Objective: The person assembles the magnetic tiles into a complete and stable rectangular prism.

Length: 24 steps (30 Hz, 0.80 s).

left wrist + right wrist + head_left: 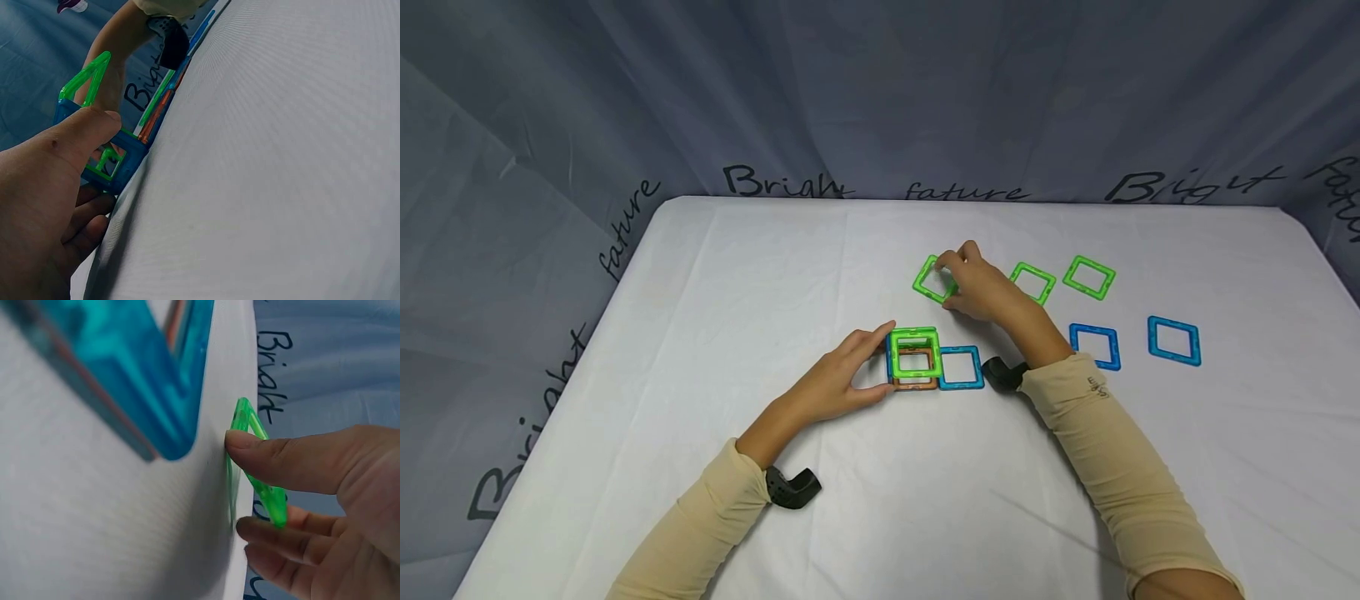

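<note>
In the head view the left hand [831,385] holds the left side of a small structure, its thumb at the near corner and fingers at the far one. A green square frame [917,373] tops it, with an orange frame [916,387] lower down. The left wrist view has the thumb on its blue side frame [133,161], and a green frame [80,80] leans above. A flat blue frame [962,386] adjoins on the right. Farther back, the right hand [988,287] pinches a green frame [922,273]; the right wrist view shows that frame [274,500] tilted against the thumb.
Right of the right hand lie two green frames [1046,290] [1089,292]; its wrist partly covers the nearer one. Two blue frames [1113,364] [1175,357] lie farther right. Black wrist devices [793,489] [1002,376] are on both arms. Grey cloth hangs behind the white table [737,292].
</note>
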### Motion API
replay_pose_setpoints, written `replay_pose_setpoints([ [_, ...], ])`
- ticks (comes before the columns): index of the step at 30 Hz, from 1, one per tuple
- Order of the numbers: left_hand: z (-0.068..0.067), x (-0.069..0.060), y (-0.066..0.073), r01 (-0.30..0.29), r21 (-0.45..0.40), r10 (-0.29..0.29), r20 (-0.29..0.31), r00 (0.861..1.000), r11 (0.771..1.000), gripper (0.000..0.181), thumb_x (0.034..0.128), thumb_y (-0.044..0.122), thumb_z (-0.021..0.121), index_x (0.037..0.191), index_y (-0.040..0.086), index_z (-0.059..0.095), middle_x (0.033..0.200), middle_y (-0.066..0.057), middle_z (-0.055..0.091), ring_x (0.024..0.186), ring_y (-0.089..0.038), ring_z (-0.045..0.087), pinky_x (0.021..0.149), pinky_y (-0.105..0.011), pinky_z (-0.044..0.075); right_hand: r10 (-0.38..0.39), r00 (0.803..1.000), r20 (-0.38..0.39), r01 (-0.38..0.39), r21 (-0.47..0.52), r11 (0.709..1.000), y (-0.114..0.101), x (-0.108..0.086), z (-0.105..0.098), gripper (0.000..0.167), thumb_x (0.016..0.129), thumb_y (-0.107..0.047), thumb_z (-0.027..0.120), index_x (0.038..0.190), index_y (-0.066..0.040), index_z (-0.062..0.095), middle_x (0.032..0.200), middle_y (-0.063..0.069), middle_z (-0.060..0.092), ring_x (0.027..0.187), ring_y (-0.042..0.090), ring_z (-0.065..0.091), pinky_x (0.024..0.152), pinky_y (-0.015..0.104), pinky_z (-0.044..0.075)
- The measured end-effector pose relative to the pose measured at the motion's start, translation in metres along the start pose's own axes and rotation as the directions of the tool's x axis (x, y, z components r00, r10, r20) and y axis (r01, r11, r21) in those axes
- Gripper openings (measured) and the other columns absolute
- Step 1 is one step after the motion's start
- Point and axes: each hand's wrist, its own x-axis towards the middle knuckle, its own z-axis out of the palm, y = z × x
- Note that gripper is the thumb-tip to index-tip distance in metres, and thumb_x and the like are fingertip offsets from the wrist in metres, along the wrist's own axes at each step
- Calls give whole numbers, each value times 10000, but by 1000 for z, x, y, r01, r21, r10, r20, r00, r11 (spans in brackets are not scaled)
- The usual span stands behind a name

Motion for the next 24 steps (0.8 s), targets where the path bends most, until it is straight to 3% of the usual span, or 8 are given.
replay_pose_setpoints([
  [8, 0, 0, 0, -10, 2, 10, -2, 1000, 1000, 768, 824, 297, 665, 1454, 194, 237, 1184, -51, 480, 1098, -128, 530, 930, -344, 444, -20, 999, -34, 21, 47, 999, -1, -2, 0, 739, 776, -56, 708, 1396, -128, 311, 1139, 181, 334, 767, 252, 497, 651, 337, 442],
  [24, 1, 0, 0, 1, 2, -1, 0, 1000, 1000, 776, 823, 295, 668, 1456, 200, 230, 1197, -55, 477, 1111, -139, 529, 936, -351, 440, -65, 997, -38, 68, 97, 993, -5, -7, -6, 645, 824, 24, 612, 1393, -140, 356, 1079, 179, 380, 796, 248, 481, 667, 337, 435],
])
